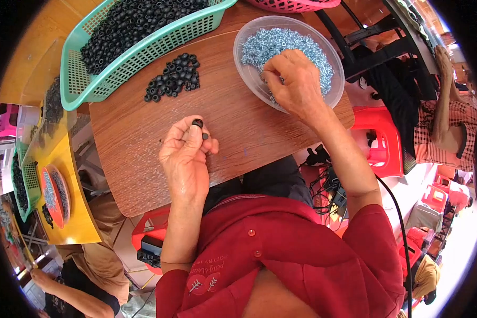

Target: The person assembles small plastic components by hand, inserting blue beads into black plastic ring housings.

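My left hand (186, 146) is raised over the near part of the wooden table, palm side up. Its thumb and forefinger pinch a small black ring-shaped part (197, 122); another small dark piece (205, 136) shows by the curled fingers. Over at the right, my right hand (296, 82) dips into a clear round plastic bowl (242, 68) of small shiny light-blue metal-like pieces (273, 43). Its fingers are bent together at the pieces, and what they grip is hidden. A loose pile of black ring parts (174, 78) lies on the table beyond my left hand.
A green plastic basket (143, 59) full of black parts stands at the far left, and a pink basket (297, 5) at the far edge. A red stool (379, 135) stands right of the wooden table (238, 132). Other people sit on both sides, one near a yellow table (77, 212).
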`<state>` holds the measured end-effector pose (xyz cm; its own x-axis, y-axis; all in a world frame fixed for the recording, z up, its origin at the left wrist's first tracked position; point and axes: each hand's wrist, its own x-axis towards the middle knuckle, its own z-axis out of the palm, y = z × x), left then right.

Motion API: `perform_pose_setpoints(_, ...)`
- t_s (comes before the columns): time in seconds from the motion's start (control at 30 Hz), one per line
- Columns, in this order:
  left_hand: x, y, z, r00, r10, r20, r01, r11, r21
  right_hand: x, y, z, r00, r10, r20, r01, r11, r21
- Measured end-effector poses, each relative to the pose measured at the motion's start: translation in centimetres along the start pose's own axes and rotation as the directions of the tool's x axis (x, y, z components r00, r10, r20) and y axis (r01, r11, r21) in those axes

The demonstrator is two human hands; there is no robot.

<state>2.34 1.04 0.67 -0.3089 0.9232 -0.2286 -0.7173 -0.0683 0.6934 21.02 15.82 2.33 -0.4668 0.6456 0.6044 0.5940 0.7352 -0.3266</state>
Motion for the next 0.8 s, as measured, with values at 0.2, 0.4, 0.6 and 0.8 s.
perform_pose_setpoints(0.2,-0.1,0.1,-0.1,1.0,0.008,-0.015,-0.008,1.0,0.015,-0.1,1.4,-0.6,1.0,-0.005,0.003,0.005,0.978,-0.21)
perform_pose_setpoints(0.4,-0.2,0.3,-0.4,1.0,-0.005,-0.028,0.006,1.0,0.028,0.2,2.3,-2.2,0.989,-0.031,0.143,0.056,0.983,-0.176)
perform_pose_setpoints(0.6,-0.1,0.0,-0.5,1.0,-0.023,-0.017,0.023,0.999,0.029,-0.6,2.3,-1.4,0.969,-0.048,0.241,0.098,0.974,-0.202)
perform_pose_setpoints(0.8,-0.2,-0.5,-0.5,0.999,-0.031,-0.023,0.032,0.999,0.02,-0.3,2.1,-1.1,0.949,-0.057,0.309,0.145,0.952,-0.269)
